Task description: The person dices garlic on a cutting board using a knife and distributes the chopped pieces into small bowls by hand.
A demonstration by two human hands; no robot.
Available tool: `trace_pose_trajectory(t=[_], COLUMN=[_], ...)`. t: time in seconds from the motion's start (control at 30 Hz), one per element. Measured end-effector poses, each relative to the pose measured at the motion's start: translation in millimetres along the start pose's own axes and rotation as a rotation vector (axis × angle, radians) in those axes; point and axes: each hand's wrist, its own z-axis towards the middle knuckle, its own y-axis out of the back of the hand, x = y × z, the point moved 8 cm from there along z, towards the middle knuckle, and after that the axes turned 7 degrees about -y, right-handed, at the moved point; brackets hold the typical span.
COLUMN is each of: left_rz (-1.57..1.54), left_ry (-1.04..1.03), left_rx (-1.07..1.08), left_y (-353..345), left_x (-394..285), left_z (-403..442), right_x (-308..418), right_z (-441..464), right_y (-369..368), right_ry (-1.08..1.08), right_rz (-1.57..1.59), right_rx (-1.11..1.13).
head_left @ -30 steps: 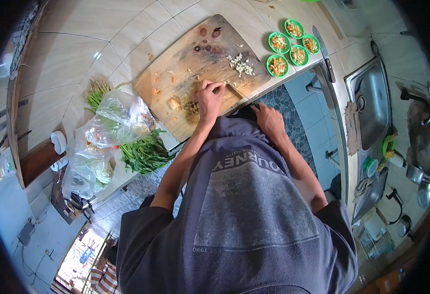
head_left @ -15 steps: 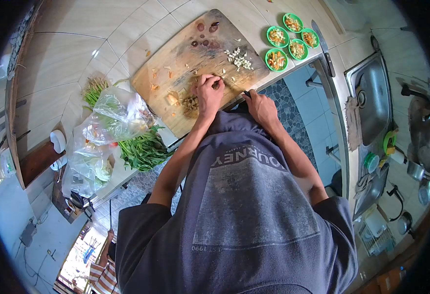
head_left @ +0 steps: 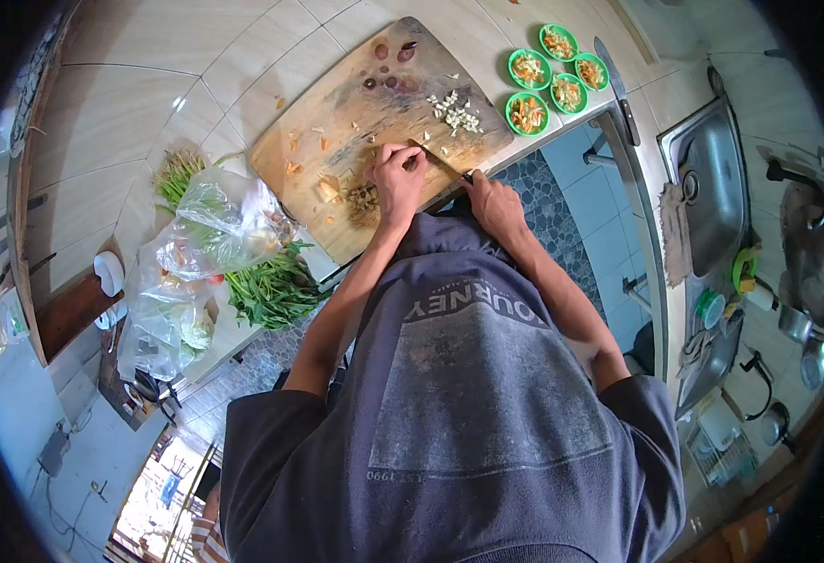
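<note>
My right hand [head_left: 498, 206] is closed round the dark handle of a knife [head_left: 445, 163]. Its narrow blade slants over the cutting board's near edge, the tip close to my left fingers. My left hand [head_left: 399, 184] is curled over the wooden cutting board [head_left: 327, 108], fingertips pinched together; whatever they hold is hidden. Beside my left wrist lies a heap of brown scraps [head_left: 363, 203], with a pale yellowish piece [head_left: 328, 190] next to it. Farther up the board, chopped white pieces that look like garlic [head_left: 456, 114] are spread out. Small orange bits dot the left part.
Several green bowls of shredded vegetables [head_left: 527, 114] stand right of the board, beside a large knife [head_left: 618, 89]. Plastic bags of vegetables [head_left: 229, 216] and leafy greens [head_left: 276, 291] lie left. A metal sink [head_left: 712, 178] is at right. Another person's striped clothing [head_left: 207, 540] shows lower left.
The knife blade has turned and now shows more plainly near my left fingertips. My left hand has barely shifted. The person at lower left has moved mostly out of view.
</note>
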Motion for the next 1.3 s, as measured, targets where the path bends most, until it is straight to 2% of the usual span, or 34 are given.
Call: trace_pose_trajectory(t=[0.03,0.23,0.27,0.37,0.57,0.6,0.73,0.83,0.93,1.03,1.23,1.3], left_rz=[0.043,-0.092,-0.254,0.003,-0.250,-0.105,-0.001,0.151,0.174,0.124,-0.261,-0.232], left_ry=[-0.060,0.052,0.129,-0.010,-0.043,-0.228,-0.299,-0.334,-0.363,-0.445,-0.247,-0.220], left_rx=[-0.026,0.032,0.045,0.060,0.382,0.348,0.481,0.512,0.527,0.443,0.426,0.405], left_y=[4,-4,-11,-7,-56,-45,-47,-44,-45,-36,-29,-28], left_x=[-5,10,18,-7,-8,-29,-38,-48,-46,-52,-43,-39], left_z=[2,2,2,19,71,81,88,84,84,84,77,73], right_x=[-6,-22,-20,-21,-46,-45,-43,-44,-45,-45,-45,-46], right_z=[-4,-2,5,7,-3,-3,0,-1,-2,-6,-14,-12], right_y=[-4,9,13,34,53,53,56,58,61,69,76,71], right_ry=[-0.014,-0.045,-0.043,-0.114,-0.110,-0.081,-0.023,-0.015,-0.029,-0.034,-0.066,-0.081], right_rz=[-0.001,-0.024,-0.011,0.006,0.100,0.088,0.070,0.112,0.188,0.246,0.340,0.341], right_rx=[-0.003,-0.074,-0.078,-0.073,-0.124,-0.153,-0.237,-0.255,-0.259,-0.258,-0.254,-0.220])
